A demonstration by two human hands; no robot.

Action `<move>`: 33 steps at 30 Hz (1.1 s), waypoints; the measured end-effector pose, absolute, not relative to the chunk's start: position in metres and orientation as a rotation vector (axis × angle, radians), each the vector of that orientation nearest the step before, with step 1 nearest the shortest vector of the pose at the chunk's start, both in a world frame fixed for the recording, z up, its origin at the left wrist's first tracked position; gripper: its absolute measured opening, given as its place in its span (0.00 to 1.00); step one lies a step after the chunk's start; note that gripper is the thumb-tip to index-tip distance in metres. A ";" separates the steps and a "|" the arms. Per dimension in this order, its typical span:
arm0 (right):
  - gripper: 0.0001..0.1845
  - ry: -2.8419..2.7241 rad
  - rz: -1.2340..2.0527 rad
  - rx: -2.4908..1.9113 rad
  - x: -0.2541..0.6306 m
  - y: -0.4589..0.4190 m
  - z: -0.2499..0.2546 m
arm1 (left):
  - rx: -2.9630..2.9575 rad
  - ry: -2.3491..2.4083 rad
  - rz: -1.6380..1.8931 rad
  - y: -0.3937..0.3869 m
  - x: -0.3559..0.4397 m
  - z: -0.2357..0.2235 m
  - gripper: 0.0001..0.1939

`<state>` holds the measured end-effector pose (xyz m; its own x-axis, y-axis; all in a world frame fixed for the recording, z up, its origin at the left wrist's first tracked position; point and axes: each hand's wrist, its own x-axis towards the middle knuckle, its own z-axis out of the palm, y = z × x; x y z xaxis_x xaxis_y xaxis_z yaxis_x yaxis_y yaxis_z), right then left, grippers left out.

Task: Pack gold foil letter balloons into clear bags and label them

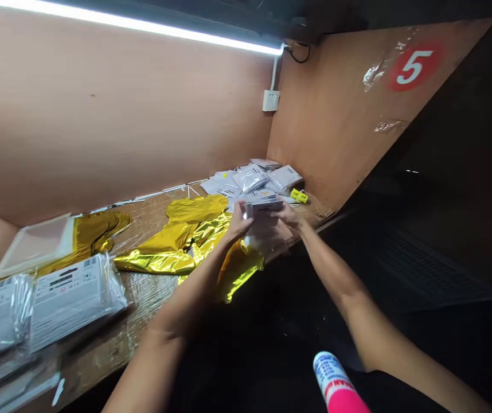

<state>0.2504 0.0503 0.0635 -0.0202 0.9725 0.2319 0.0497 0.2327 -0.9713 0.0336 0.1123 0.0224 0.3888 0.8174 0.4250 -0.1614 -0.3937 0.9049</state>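
Note:
Between my two hands is a stack of clear plastic packets, held upright over the right part of the bench. My left hand grips its left side, and my right hand grips the right side. The clear film hangs below the stack toward the bench edge. Just left of my left hand lie crumpled gold foil sheets, one hanging over the front edge. Behind my hands sits a loose pile of white packaged cards, with a small yellow label piece beside it.
Stacked grey card packets in clear bags fill the bench's left front. A whitish sheet and more gold foil lie behind them. A wooden side panel marked 5 bounds the right. A white and pink bottle shows at the bottom.

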 end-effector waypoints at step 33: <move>0.46 -2.208 0.037 -2.185 0.126 0.295 0.063 | 0.100 0.774 1.487 0.169 -0.164 0.022 0.18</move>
